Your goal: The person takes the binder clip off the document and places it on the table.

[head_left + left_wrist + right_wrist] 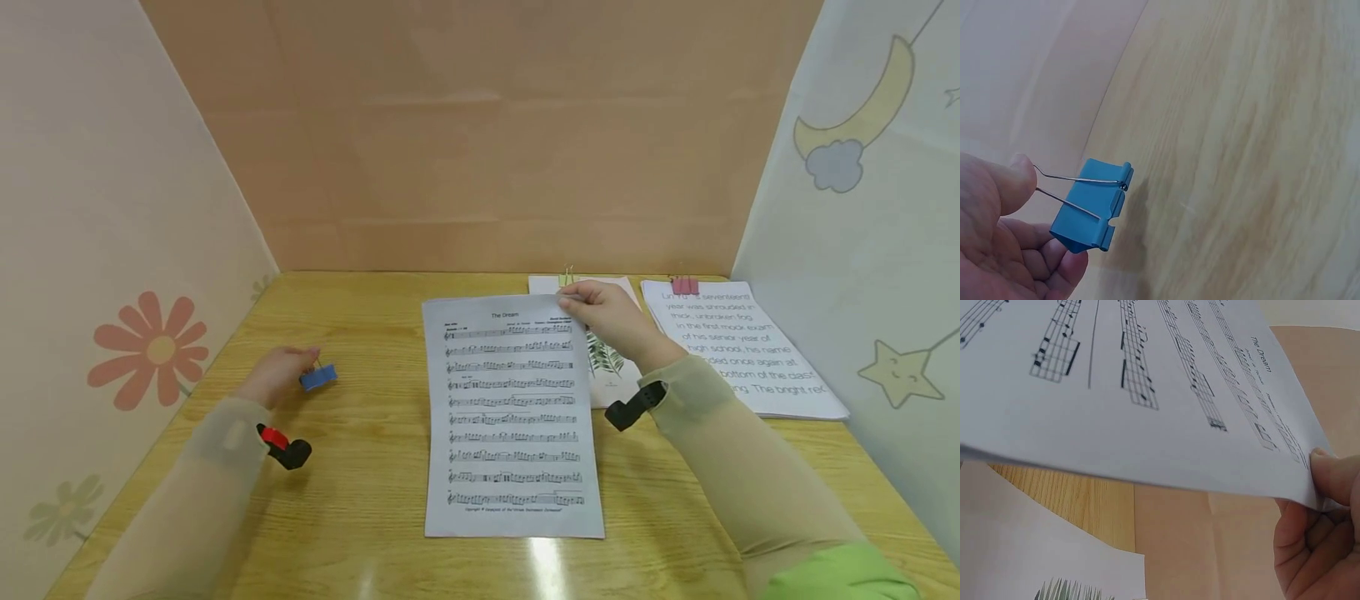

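A blue binder clip (1090, 203) with two wire handles is held in my left hand (281, 372), just above the table's left side. In the left wrist view the thumb (1017, 187) lies against the wire handles and the fingers curl below the clip. My right hand (611, 321) pinches the top right corner of a sheet music page (513, 417) titled "The Dream". That page is lifted, as the right wrist view shows, with its near edge slightly bowed. Whether it is one sheet or several I cannot tell.
Behind the music lies a paper stack with a leaf print (603, 358) and a light-coloured binder clip (566, 280). To its right is a printed text stack (750, 358) with a pink binder clip (685, 286). Walls border the wooden table (360, 467) left, right and back.
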`<state>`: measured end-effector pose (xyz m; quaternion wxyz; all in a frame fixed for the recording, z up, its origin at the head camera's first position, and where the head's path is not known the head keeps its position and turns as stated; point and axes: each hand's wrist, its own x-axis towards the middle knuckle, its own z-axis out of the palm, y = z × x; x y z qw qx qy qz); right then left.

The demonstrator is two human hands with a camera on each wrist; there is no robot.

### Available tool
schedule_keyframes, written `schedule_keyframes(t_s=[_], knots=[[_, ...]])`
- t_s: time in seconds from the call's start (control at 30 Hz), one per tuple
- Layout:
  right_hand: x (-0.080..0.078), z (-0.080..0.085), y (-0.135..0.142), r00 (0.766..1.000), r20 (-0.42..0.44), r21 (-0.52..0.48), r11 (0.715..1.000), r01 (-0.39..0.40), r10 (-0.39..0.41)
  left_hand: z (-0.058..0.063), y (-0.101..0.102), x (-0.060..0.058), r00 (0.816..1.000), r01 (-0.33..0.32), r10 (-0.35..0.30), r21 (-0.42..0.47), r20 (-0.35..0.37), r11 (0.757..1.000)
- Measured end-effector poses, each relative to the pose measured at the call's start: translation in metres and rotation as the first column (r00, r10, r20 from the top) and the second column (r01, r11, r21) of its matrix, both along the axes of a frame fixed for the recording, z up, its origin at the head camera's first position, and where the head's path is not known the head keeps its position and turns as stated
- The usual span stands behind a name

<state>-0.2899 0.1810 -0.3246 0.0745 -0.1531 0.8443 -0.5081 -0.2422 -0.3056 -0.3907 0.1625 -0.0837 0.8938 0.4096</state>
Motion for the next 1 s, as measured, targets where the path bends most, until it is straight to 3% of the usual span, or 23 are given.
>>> schedule_keyframes(t_s=[0.27,0.47,0.67,0.87,1.0], knots=[[0.002,-0.001,-0.004,1.000,0.027,-0.013,1.000,-0.009,0.009,-0.008,-0.020,0.007,0.995,-0.084,0.080,0.060,0.059,0.995],[-0.001,-0.005,-0.010,0.999,0.033,-0.012,1.000,0.010,-0.009,-0.009,-0.040,0.013,0.996,-0.038,0.041,-0.036,0.079,0.999],[-0.006,-0.010,-0.019,0.999,0.054,-0.041,0.999,0.003,-0.001,-0.013,-0.050,0.018,0.998,-0.036,0.036,0.005,0.046,0.999],[-0.012,-0.015,-0.032,0.999,0.047,-0.048,0.999,-0.023,0.025,-0.011,-0.056,0.021,0.992,-0.100,0.094,0.073,0.084,0.992],[-0.016,-0.019,-0.044,0.998,0.049,-0.048,0.998,-0.041,0.044,-0.013,-0.060,0.020,0.976,-0.200,0.178,0.191,0.129,0.961]])
